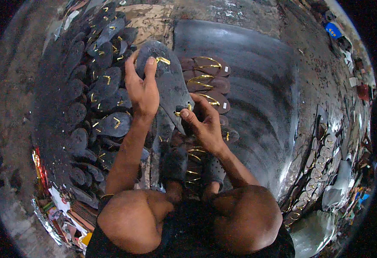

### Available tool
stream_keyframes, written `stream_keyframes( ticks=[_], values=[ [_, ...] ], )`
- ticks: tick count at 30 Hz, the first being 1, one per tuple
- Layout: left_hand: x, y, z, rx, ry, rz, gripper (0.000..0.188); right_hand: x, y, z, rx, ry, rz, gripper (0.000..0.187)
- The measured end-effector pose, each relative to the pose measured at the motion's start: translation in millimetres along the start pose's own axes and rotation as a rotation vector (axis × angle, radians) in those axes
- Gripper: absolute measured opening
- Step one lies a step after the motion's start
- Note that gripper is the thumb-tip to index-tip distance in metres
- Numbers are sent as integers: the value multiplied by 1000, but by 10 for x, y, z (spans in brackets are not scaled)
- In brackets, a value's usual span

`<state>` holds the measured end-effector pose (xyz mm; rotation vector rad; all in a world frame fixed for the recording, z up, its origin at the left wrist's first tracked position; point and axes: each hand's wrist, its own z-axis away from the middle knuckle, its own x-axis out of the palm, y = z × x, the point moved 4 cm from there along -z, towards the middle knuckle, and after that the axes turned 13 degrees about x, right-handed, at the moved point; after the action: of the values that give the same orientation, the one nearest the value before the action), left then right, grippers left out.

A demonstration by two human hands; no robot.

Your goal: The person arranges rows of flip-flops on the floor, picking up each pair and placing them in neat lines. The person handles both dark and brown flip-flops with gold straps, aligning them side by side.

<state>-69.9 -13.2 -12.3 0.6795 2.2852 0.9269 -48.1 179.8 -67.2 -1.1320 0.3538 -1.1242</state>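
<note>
My left hand (143, 92) grips the far end of a dark grey flip-flop (170, 84), thumb on its upward-facing surface and fingers round its left edge. Two short gold strap ends stick out of that surface close to my left thumb. At the near end, my right hand (205, 127) is closed, thumb and fingers pinching the edge beside another gold bit. An edge runs slantwise across the near end; whether a second sole overlaps there I cannot tell. Just right of the held flip-flop lie brown flip-flops (214, 84) with gold straps.
Many dark soles with gold strap ends (107, 88) lie heaped at the left. The brown flip-flops rest on a large dark mat (257, 94). A long row of gold-strapped flip-flops (317, 176) lies at the far right. Cardboard (143, 19) is behind. My feet are close below my hands.
</note>
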Motion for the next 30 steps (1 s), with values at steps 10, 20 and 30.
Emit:
stream_keyframes(
  ticks=[10,20,30],
  values=[
    [280,-717,284,-554,-76,345,52,-346,-250,93,-786,-95,965,60],
    [434,-720,-94,76,-459,-32,33,-1582,-114,-1042,-152,313,45,45],
    [1599,-2334,-615,-131,-532,-258,43,-2413,-352,-2720,-146,387,536,48]
  ],
)
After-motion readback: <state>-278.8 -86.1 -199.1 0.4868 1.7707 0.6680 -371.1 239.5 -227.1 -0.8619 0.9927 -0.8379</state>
